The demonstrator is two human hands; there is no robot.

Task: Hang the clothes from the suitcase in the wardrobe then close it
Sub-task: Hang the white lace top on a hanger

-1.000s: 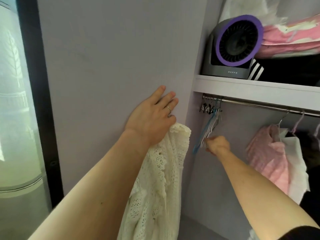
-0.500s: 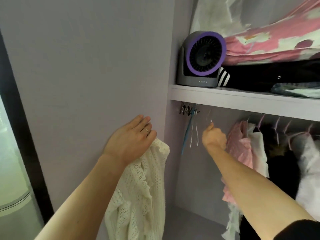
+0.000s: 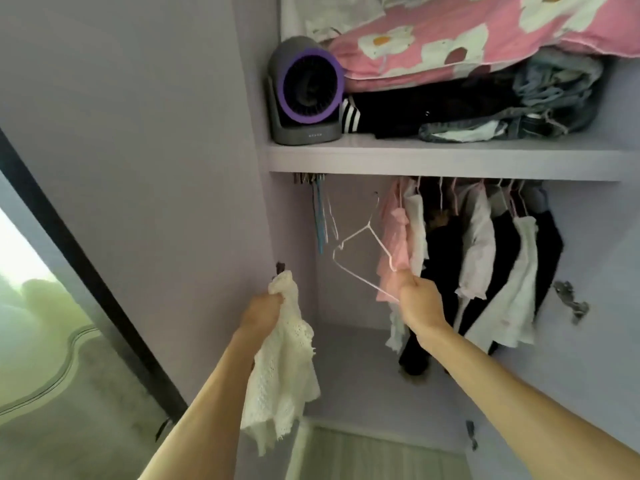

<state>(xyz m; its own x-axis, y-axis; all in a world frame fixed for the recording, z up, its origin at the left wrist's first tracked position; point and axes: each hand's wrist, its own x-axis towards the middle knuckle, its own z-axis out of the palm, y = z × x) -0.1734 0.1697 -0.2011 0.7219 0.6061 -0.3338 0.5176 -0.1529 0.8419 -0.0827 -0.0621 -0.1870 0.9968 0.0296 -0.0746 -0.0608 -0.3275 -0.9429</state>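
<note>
At lower centre, the left hand (image 3: 263,308) grips the bunched top of the white lace garment (image 3: 280,375), which hangs below the fist. Just to the right, the right hand (image 3: 417,299) pinches a corner of the bare wire hanger (image 3: 367,226). The hanger's long axis slants up-left, its hook rising towards the shelf (image 3: 415,157), so the garment lies left of and below it, nearer the left hand.

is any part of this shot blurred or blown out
head view: the glass pane at far left is blown out pale; the hanging clothes at right smear with motion blur; the white hanger in the right hand and the lace top in the left hand look sharper
</note>
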